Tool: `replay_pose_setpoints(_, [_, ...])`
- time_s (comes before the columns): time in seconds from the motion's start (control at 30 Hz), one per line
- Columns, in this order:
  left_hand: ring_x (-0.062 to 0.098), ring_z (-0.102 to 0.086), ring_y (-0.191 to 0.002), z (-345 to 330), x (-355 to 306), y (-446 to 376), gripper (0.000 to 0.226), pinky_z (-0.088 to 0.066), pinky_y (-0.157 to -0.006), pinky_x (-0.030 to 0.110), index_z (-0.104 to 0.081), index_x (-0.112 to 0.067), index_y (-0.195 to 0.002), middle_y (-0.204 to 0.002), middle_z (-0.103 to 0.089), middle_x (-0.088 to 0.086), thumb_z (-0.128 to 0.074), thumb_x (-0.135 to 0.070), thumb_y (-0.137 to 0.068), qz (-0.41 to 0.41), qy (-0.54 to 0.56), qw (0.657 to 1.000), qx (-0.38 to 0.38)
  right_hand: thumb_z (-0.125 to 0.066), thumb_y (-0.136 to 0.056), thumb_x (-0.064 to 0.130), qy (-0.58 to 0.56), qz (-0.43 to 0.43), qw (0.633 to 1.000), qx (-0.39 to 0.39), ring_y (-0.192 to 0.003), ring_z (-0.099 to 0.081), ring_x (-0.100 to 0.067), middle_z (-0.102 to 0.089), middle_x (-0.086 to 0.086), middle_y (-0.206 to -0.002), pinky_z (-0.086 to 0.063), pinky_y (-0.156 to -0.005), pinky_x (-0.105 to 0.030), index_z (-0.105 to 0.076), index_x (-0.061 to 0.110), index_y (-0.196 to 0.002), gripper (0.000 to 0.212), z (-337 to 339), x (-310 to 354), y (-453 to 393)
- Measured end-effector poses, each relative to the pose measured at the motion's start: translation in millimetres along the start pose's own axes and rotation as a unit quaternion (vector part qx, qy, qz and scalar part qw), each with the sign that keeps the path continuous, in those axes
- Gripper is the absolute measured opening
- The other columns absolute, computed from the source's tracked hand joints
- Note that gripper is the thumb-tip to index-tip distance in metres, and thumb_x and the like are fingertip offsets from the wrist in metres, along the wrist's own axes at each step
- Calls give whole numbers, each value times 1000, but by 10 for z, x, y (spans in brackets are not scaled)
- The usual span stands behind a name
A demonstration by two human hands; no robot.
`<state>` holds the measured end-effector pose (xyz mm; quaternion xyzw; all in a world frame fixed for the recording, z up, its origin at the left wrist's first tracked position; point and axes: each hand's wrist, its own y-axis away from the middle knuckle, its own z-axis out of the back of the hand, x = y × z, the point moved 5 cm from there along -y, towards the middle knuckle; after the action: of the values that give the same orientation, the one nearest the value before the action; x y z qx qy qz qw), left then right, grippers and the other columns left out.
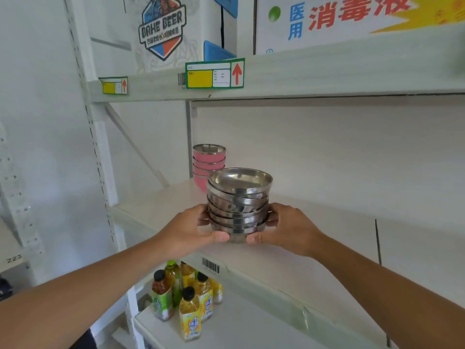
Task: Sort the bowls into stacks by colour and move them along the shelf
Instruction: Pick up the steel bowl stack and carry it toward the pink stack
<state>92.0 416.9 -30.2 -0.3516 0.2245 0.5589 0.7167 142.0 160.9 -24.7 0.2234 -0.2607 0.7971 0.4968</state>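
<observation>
A stack of several silver steel bowls is held between both hands over the front part of the middle shelf. My left hand grips its lower left side, thumb under the base. My right hand grips the lower right side the same way. Behind it, at the shelf's back left corner, stands a stack of several pink bowls with steel insides, partly hidden by the silver stack.
The white shelf stretches to the right. Several drink bottles stand on the lower shelf. Cardboard boxes sit on the upper shelf, whose edge carries a yellow price label. A white upright post is at left.
</observation>
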Motion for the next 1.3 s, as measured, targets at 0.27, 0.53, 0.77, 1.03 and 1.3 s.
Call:
replay_pose_setpoints(0.27, [-6, -42, -142, -96, 186, -119, 93, -38, -111, 27, -37, -51, -162, -160, -51, -27, -56, -95, -81, -62, -73, 995, 28, -63, -70, 98, 42, 15, 999, -13, -130, -57, -9, -59, 12, -155, -50, -105, -34, -40, 37, -160, 111, -40, -1, 196])
replay_pose_setpoints(0.53, [-10, -51, -141, -156, 352, -123, 74, -41, -114, 26, -46, -48, -161, -150, -62, -29, -70, -69, -93, -65, 18, 997, -22, -68, -86, 78, 64, 6, 995, -77, -138, -60, -14, -64, 6, -153, -50, -112, -40, -43, 36, -158, 87, -108, -28, 241])
replay_pose_setpoints(0.77, [-4, -51, -144, -160, 437, -496, 69, -40, -112, 27, -51, -42, -160, -150, -65, -23, -76, -56, -97, -59, 25, 998, -8, -61, -77, 88, 81, -16, 993, -83, -140, -60, -17, -64, 3, -154, -50, -110, -39, -46, 32, -156, 98, -81, -153, -24])
replay_pose_setpoints(1.03, [13, -52, -149, -209, 466, -1068, 71, -40, -124, 38, -47, -33, -164, -158, -61, -12, -77, -46, -100, -49, 28, 998, 37, -69, -81, 84, 78, -36, 992, -97, -135, -62, -15, -67, 6, -149, -52, -103, -38, -51, 30, -150, 89, -5, -415, -500])
replay_pose_setpoints(1.3, [19, -45, -156, -285, 488, -1612, 62, -34, -131, 46, -44, -20, -165, -164, -54, -4, -69, -26, -108, -59, 12, 995, 85, -72, -83, 79, 112, -61, 988, -83, -132, -64, -24, -68, -3, -146, -55, -100, -43, -54, 20, -146, 88, 85, -576, -1060])
